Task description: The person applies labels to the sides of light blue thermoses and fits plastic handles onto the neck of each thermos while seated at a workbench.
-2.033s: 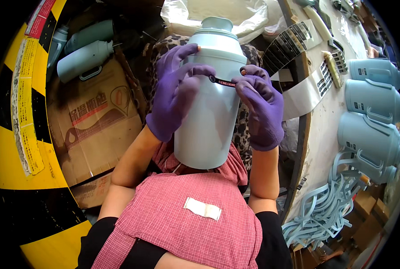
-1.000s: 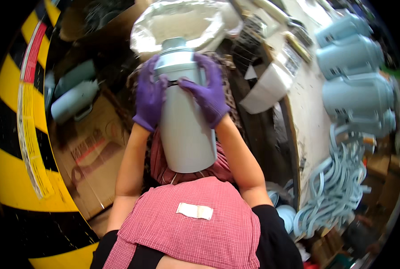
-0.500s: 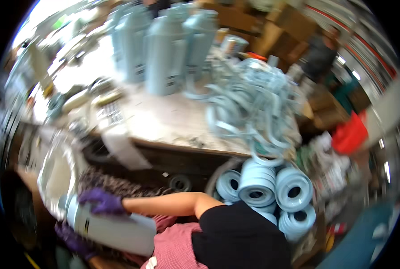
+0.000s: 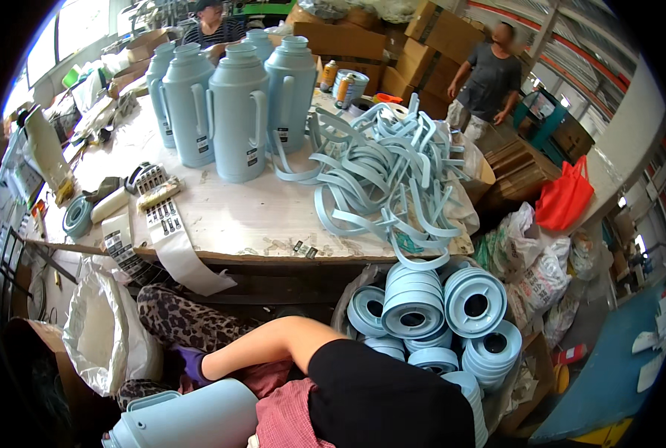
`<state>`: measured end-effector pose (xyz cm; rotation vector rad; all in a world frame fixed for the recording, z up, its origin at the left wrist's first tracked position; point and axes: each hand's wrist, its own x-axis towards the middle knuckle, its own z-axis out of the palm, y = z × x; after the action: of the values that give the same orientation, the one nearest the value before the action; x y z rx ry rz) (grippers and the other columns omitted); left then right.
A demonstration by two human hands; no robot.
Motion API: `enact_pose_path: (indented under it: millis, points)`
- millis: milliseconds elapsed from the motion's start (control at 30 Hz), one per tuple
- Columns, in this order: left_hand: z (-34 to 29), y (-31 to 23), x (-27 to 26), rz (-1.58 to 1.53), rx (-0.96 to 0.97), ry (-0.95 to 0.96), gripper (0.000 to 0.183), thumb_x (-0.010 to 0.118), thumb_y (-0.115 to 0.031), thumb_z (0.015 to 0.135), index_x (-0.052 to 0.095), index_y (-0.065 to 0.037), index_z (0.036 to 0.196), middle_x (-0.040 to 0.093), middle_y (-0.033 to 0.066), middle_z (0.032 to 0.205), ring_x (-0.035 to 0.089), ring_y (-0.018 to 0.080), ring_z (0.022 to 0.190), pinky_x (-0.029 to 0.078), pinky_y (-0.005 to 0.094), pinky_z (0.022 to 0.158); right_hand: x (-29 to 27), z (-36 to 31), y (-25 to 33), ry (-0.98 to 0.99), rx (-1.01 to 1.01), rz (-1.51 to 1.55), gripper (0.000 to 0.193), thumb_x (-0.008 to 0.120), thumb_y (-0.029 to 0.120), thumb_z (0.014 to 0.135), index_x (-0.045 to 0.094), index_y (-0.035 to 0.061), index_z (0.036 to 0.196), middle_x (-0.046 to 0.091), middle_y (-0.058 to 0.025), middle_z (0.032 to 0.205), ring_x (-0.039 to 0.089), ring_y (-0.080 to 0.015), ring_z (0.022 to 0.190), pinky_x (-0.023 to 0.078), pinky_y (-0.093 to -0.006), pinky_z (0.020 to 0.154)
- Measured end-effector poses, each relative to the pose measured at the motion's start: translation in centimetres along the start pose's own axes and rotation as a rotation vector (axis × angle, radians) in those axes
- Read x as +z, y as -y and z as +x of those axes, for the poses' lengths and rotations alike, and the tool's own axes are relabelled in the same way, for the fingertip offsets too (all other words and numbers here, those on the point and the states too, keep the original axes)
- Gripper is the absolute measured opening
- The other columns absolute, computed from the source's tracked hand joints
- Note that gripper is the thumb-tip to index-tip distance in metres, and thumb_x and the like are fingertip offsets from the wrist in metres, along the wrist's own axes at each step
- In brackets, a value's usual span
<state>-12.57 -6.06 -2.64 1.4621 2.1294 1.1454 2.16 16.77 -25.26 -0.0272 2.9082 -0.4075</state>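
Observation:
A light-blue vacuum flask body (image 4: 191,418) lies on its side across my lap, its handle (image 4: 150,399) on the upper left. My right hand (image 4: 191,366), in a purple glove, is just beyond the flask, low between my leopard-print trouser legs. Its fingers are mostly hidden, so whether it holds anything cannot be seen. My left hand is out of view. On the table in front stand several matching light-blue flasks (image 4: 237,112) with handles. Beside them lies a tangled heap of curved light-blue plastic handles (image 4: 378,168).
Stacked light-blue ring-shaped parts (image 4: 475,302) fill a bag at my right. An open white sack (image 4: 135,336) stands at my left. Label strips (image 4: 165,216) hang over the table edge (image 4: 273,260). Two people are beyond the table, one standing near cardboard boxes (image 4: 430,45).
The flask has shifted down and its left end has swung lower. My right hand has left its side; my left hand has dropped out of view. The blurred view is now sharp.

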Motion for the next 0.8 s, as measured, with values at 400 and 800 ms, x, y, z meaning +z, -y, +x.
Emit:
enact_pose_path:
  millis: [400, 800]
  points:
    - [-3.4, -3.1, -1.3, -0.021, 0.023, 0.002, 0.066, 0.050, -0.046, 0.104, 0.046, 0.002, 0.148, 0.052, 0.0181, 0.143, 0.049, 0.0316, 0.136, 0.036, 0.0467, 0.116, -15.0, -8.7, -3.3, -0.967, 0.240, -0.142, 0.016, 0.065, 0.032, 0.093, 0.070, 0.0183, 0.087, 0.063, -0.0079, 0.075, 0.064, -0.0316, 0.074, 0.049, -0.0475, 0.064]
    - [0.6, 0.8, -3.0, -0.225, -0.003, 0.033, 0.068, 0.051, -0.043, 0.100, 0.047, 0.006, 0.147, 0.054, 0.0188, 0.141, 0.050, 0.0313, 0.134, 0.035, 0.0451, 0.117, -18.1, -50.1, -1.9, -0.017, 1.132, -0.192, 0.062, 0.065, 0.061, 0.089, 0.068, 0.0155, 0.130, 0.069, -0.0126, 0.123, 0.064, -0.0336, 0.116, 0.050, -0.0474, 0.098]
